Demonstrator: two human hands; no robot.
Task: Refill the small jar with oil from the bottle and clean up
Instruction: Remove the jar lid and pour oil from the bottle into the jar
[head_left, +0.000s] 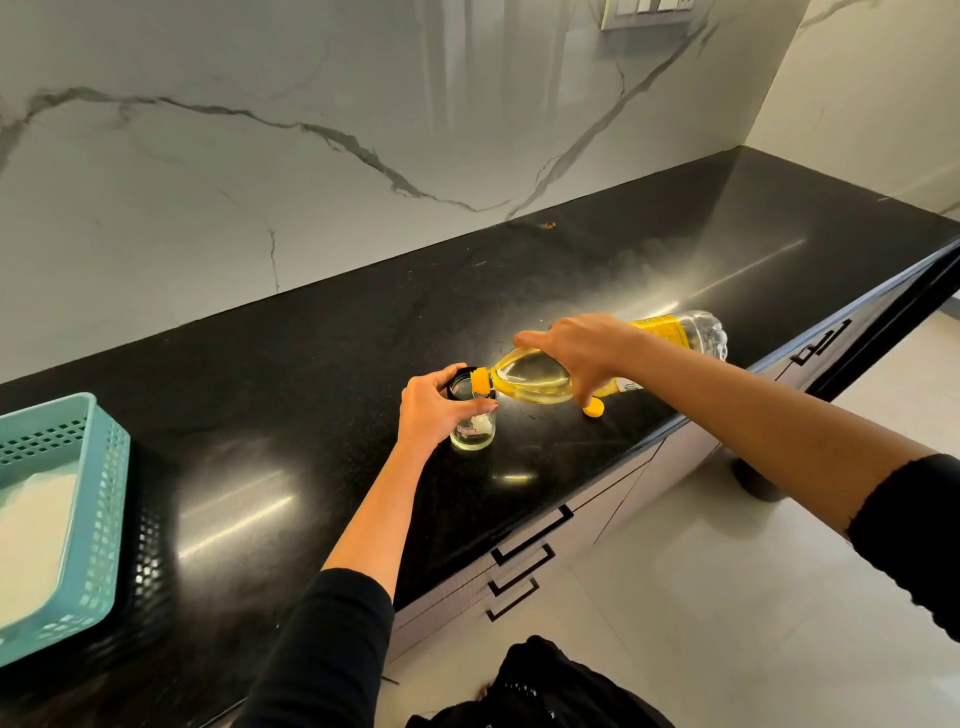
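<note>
A small clear glass jar (474, 436) with a black rim stands on the black countertop (311, 415), a little oil at its bottom. My left hand (434, 410) grips the jar around its upper part. My right hand (576, 353) holds a clear plastic oil bottle (530, 382) tipped almost flat, its yellow neck over the jar's mouth. Yellow oil fills the bottle's lower side. The bottle's yellow cap (594, 409) lies on the counter just below my right hand.
A teal perforated basket (98, 499) with something white inside sits at the left front of the counter. The marble backsplash (311, 156) runs behind. Drawer handles (524, 551) and the tiled floor (727, 597) lie to the right of the counter edge.
</note>
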